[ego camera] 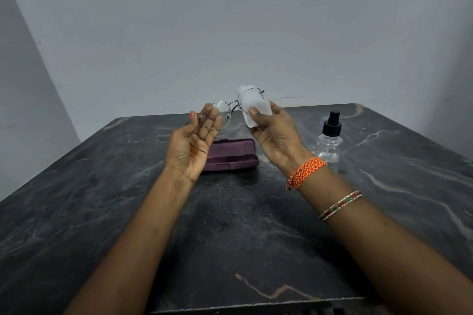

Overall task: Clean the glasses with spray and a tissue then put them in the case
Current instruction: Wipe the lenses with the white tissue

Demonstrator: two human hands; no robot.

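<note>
Thin metal-framed glasses (231, 106) are held up above the dark table. My left hand (194, 140) holds the left lens rim between its fingertips, palm toward me. My right hand (275, 135) pinches a folded white tissue (256, 107) around the right lens, thumb on the near side. One temple arm sticks out to the right behind that hand. A purple glasses case (235, 155) lies shut on the table below and behind my hands. A clear spray bottle (329, 140) with a black pump top stands upright to the right of my right wrist.
The dark marble-patterned table (230, 225) stretches from near me to a grey wall. Its front edge runs along the bottom of the view, and its left and right edges slope away. An orange band and a bangle sit on my right forearm.
</note>
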